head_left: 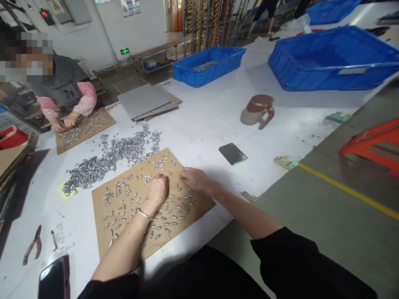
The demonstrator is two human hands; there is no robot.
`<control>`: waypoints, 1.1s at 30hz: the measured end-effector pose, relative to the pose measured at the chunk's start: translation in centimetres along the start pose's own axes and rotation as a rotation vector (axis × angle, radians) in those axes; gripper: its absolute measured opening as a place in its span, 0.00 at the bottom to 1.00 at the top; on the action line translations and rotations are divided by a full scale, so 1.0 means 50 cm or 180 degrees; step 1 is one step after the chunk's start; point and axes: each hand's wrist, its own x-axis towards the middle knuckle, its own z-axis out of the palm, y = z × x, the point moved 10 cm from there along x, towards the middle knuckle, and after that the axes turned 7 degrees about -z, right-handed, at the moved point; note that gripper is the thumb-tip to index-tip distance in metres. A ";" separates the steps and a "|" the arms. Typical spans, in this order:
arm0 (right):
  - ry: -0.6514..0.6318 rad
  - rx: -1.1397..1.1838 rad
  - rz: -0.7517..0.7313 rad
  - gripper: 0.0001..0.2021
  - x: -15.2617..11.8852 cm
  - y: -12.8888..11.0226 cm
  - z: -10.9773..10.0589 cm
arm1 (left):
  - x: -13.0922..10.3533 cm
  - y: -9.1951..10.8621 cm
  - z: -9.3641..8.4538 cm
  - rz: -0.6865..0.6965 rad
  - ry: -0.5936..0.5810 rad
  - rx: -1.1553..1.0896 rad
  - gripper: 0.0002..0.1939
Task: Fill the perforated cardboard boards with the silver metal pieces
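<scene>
Bordering grey floor point(314, 199), a table point(199, 128) bears silver pieces point(167, 230) on cardboard point(201, 203)

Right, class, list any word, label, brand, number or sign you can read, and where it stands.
No words or numbers are legible.
Wall poster: too small.
Red display: too blurred.
Green lit sign: symbols blurred.
Grey box: yellow warning triangle.
Large right blue bin: label too blurred.
Grey shirt: print too blurred.

Head-worn view, forward and down over the table point(202, 114)
</scene>
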 end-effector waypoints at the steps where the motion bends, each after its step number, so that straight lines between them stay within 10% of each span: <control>1: -0.0044 -0.0013 0.0005 0.09 0.001 0.001 0.003 | 0.000 0.001 0.004 -0.0015 -0.0017 0.0047 0.12; 19: 0.0635 0.0468 0.0432 0.06 -0.143 0.001 -0.005 | -0.013 0.025 0.028 0.0168 -0.0516 -0.0261 0.12; 33: -0.0031 0.0057 -0.0118 0.14 -0.062 -0.064 0.041 | -0.015 0.021 -0.001 0.0250 -0.0204 -0.0511 0.14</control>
